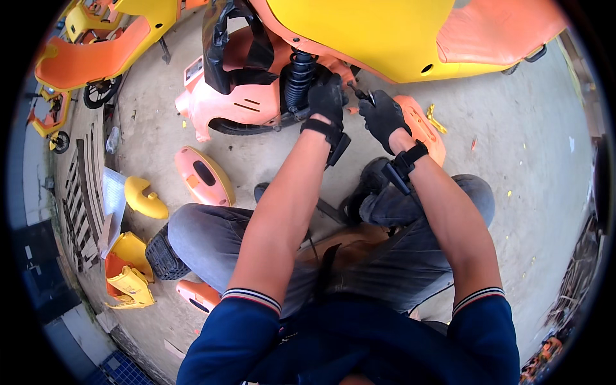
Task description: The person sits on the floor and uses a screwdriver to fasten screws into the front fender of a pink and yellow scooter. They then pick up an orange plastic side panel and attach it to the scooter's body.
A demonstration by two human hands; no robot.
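Observation:
A yellow and orange scooter [359, 29] stands in front of me, with its lower side and a black coil-spring shock absorber [299, 80] exposed. My left hand [327, 99], in a black glove, is closed right beside the shock absorber. Whatever its fingers grip is hidden behind the glove. Close to its right, my right hand [385, 119], also gloved in black, is closed around a small dark hand tool [360, 94]. The tool's tip points toward the scooter's lower frame; its exact kind is too small to make out. Both wrists carry black straps with small devices.
An orange panel [420, 125] lies beyond my right wrist, with a yellow bracket [436, 119] beside it. Left of me are a pink-orange oval cover [204, 174], a yellow curved part [146, 197], a yellow shell [131, 269] and a black basket [165, 253]. More scooters [96, 54] stand far left.

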